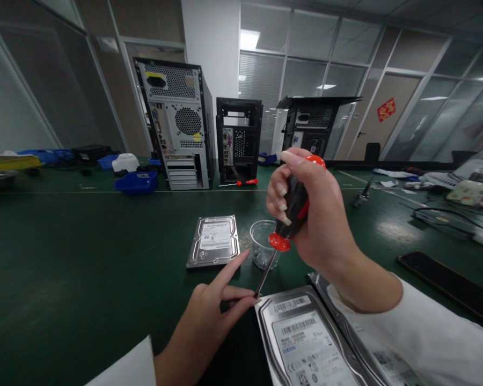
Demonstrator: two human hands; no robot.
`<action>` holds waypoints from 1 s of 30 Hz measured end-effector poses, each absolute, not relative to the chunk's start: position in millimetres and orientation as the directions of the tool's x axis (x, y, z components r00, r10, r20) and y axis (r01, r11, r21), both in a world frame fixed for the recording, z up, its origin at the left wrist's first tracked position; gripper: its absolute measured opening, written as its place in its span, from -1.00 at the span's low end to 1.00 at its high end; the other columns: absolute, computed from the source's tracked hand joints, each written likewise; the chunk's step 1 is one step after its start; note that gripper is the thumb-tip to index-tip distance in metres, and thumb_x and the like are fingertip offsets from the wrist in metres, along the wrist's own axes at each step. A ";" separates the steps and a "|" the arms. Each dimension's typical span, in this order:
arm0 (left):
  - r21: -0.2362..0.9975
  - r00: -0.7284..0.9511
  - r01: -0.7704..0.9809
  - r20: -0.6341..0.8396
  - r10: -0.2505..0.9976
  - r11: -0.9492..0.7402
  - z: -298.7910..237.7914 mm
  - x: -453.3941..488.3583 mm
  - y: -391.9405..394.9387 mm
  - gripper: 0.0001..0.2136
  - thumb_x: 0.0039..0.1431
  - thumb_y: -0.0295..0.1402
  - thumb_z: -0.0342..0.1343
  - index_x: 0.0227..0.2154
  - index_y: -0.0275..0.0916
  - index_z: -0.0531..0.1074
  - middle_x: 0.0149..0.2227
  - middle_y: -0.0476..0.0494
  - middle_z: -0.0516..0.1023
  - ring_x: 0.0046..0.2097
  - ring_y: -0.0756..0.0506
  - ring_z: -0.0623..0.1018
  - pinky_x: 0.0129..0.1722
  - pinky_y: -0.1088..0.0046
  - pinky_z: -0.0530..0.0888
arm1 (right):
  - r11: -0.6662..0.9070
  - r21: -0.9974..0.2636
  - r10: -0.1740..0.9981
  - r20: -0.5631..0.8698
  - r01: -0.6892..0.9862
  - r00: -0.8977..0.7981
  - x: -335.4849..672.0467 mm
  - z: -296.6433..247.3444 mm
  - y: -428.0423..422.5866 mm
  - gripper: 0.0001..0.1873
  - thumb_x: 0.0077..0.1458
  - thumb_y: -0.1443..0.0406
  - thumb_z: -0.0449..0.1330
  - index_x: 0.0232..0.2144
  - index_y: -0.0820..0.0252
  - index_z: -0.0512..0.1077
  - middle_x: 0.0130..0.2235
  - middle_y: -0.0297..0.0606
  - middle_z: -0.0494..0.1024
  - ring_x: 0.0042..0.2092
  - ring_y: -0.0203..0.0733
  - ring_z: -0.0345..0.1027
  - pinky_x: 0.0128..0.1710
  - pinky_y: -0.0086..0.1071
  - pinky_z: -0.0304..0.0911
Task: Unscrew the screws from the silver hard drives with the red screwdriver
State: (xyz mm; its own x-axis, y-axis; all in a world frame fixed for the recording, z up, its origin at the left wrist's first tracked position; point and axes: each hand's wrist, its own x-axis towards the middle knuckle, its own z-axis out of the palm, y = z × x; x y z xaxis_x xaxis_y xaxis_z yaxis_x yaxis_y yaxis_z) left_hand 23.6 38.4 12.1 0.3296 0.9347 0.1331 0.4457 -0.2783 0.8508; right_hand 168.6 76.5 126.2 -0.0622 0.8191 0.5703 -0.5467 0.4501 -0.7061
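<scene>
My right hand (pixel 316 214) is wrapped around the black and red handle of a screwdriver (pixel 293 206), which slants down to the left. Its tip meets the near-left hard drive (pixel 306 343) at the top left corner. There, the thumb and a finger of my left hand (pixel 211 316) pinch close around the tip, while the index finger points away. Whether a screw sits between those fingertips is too small to tell. Behind them stands a clear plastic cup (pixel 261 244) with small metal bits at its bottom. Another hard drive (pixel 215 241) lies flat to the left of the cup.
Partly under my right sleeve lies a further drive (pixel 358 332). A black flat object (pixel 451 284) is at the right. Computer cases (pixel 185 123) line the back, with a second screwdriver (pixel 247 183) before them. A blue tray (pixel 137 182), a cable (pixel 446 214) and clutter flank the green table (pixel 84 279).
</scene>
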 end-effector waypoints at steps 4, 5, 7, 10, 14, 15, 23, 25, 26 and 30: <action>0.854 0.325 0.441 0.134 0.936 -0.276 13.2 24.6 37.8 -0.39 0.09 -0.28 0.12 0.21 -0.15 0.08 -0.32 0.07 0.63 -0.18 -0.11 0.60 -0.26 0.52 0.51 | 0.438 -0.701 0.815 0.573 -0.563 -0.079 168.0 125.6 76.0 -0.83 0.05 0.27 0.24 -0.41 0.16 0.29 -0.60 -0.49 0.29 -0.62 -0.47 0.11 -0.71 -0.62 0.01; 0.855 0.324 0.440 0.134 0.936 -0.275 13.5 24.9 37.4 -0.38 0.09 -0.28 0.12 0.21 -0.16 0.08 -0.32 0.07 0.64 -0.19 -0.10 0.61 -0.28 0.52 0.52 | 0.438 -0.699 0.814 0.575 -0.565 -0.081 168.1 125.6 76.0 -0.83 0.05 0.27 0.24 -0.41 0.16 0.29 -0.60 -0.49 0.29 -0.62 -0.48 0.11 -0.71 -0.62 0.01; 0.853 0.324 0.443 0.136 0.936 -0.277 13.7 25.5 36.8 -0.38 0.10 -0.28 0.11 0.22 -0.16 0.06 -0.32 0.07 0.64 -0.19 -0.10 0.61 -0.33 0.53 0.52 | 0.439 -0.700 0.813 0.576 -0.563 -0.082 168.6 125.6 76.0 -0.85 0.07 0.27 0.22 -0.41 0.16 0.29 -0.59 -0.49 0.29 -0.62 -0.48 0.11 -0.71 -0.62 0.01; 0.843 0.320 0.458 0.141 0.937 -0.283 13.3 25.2 36.5 -0.37 0.11 -0.28 0.11 0.23 -0.14 0.03 -0.31 0.08 0.64 -0.20 -0.10 0.61 -0.36 0.54 0.52 | 0.438 -0.711 0.821 0.566 -0.550 -0.077 169.1 125.5 76.0 -0.86 0.08 0.28 0.21 -0.41 0.15 0.29 -0.59 -0.50 0.29 -0.63 -0.48 0.11 -0.71 -0.61 0.01; 0.844 0.326 0.456 0.136 0.935 -0.282 13.1 23.7 36.2 -0.37 0.11 -0.27 0.11 0.23 -0.13 0.03 -0.32 0.08 0.64 -0.21 -0.10 0.61 -0.31 0.52 0.52 | 0.434 -0.714 0.823 0.562 -0.549 -0.081 168.6 124.5 75.9 -0.87 0.09 0.28 0.20 -0.42 0.14 0.29 -0.60 -0.50 0.29 -0.63 -0.48 0.11 -0.71 -0.61 0.00; 0.846 0.328 0.455 0.132 0.935 -0.279 13.2 23.5 36.3 -0.37 0.10 -0.27 0.11 0.23 -0.14 0.04 -0.32 0.08 0.64 -0.21 -0.10 0.61 -0.30 0.51 0.52 | 0.435 -0.713 0.821 0.565 -0.550 -0.083 168.4 124.2 75.8 -0.87 0.09 0.28 0.20 -0.42 0.14 0.29 -0.59 -0.50 0.29 -0.63 -0.48 0.11 -0.71 -0.61 0.00; 0.877 0.333 0.419 0.094 0.938 -0.237 13.1 23.5 40.6 -0.35 0.10 -0.26 0.14 0.23 -0.14 0.02 -0.31 0.05 0.64 -0.21 -0.12 0.60 -0.08 0.40 0.45 | 0.479 -0.705 0.802 0.594 -0.523 -0.067 167.6 123.8 76.1 -0.87 0.06 0.27 0.21 -0.42 0.11 0.30 -0.59 -0.49 0.28 -0.62 -0.45 0.12 -0.70 -0.58 0.02; 0.894 0.342 0.390 0.081 0.936 -0.220 13.1 22.7 41.3 -0.34 0.11 -0.27 0.16 0.23 -0.14 0.02 -0.30 0.05 0.63 -0.17 -0.11 0.60 -0.03 0.38 0.41 | 0.482 -0.704 0.799 0.598 -0.521 -0.069 167.4 123.4 76.5 -0.87 0.07 0.27 0.21 -0.43 0.11 0.30 -0.59 -0.49 0.28 -0.62 -0.45 0.12 -0.70 -0.58 0.03; 0.901 0.347 0.378 0.077 0.935 -0.214 13.3 22.3 41.5 -0.35 0.10 -0.27 0.16 0.23 -0.15 0.03 -0.30 0.04 0.63 -0.16 -0.11 0.59 0.00 0.38 0.39 | 0.481 -0.705 0.799 0.597 -0.521 -0.071 167.3 123.2 76.6 -0.87 0.08 0.27 0.21 -0.43 0.12 0.30 -0.58 -0.49 0.28 -0.61 -0.45 0.12 -0.70 -0.59 0.03; 0.909 0.360 0.363 0.066 0.931 -0.205 14.8 21.0 41.2 -0.37 0.10 -0.28 0.17 0.21 -0.15 0.07 -0.29 0.05 0.63 -0.13 -0.10 0.58 0.03 0.39 0.36 | 0.463 -0.707 0.804 0.589 -0.535 -0.083 166.6 123.1 76.1 -0.86 0.09 0.26 0.20 -0.42 0.13 0.29 -0.58 -0.48 0.28 -0.60 -0.46 0.13 -0.69 -0.59 0.03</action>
State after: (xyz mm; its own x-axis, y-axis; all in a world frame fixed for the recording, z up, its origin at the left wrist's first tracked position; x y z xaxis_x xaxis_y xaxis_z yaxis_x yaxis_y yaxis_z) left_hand 21.0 41.2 14.8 0.3602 0.9305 0.0662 0.3630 -0.2052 0.9089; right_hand 166.6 76.1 123.1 -0.0834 0.8039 0.5889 -0.5345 0.4627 -0.7073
